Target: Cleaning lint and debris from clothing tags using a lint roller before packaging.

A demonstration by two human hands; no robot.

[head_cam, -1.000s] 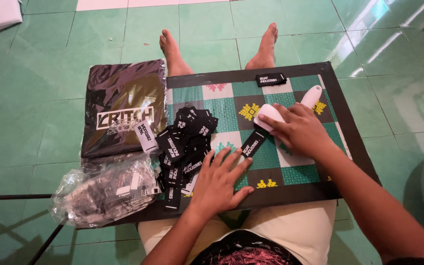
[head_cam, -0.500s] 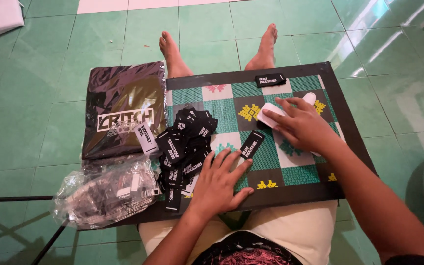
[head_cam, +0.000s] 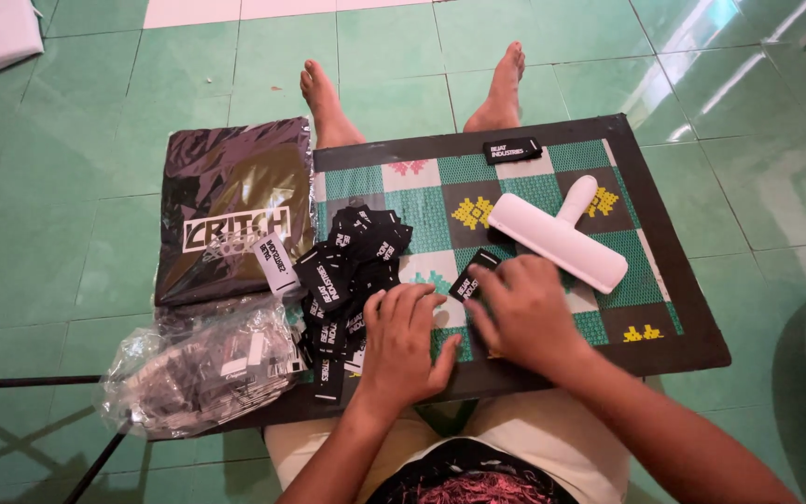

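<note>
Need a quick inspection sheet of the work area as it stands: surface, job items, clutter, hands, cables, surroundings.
Surface: dark-framed board with a green, white and black patterned mat, resting across the person's lap.
Job's things: single black label on the mat under the right fingertips; heap of black labels beside the left hand; white T-shaped tool lying flat, untouched.
Clutter: another black label at the far edge; clear bag of labels; dark bagged garment.
Hands: left hand flat on the mat; right hand pressing the single label, holding nothing.
Cables: nothing seen.
Surroundings: green tiled floor; bare feet beyond the board.
</note>
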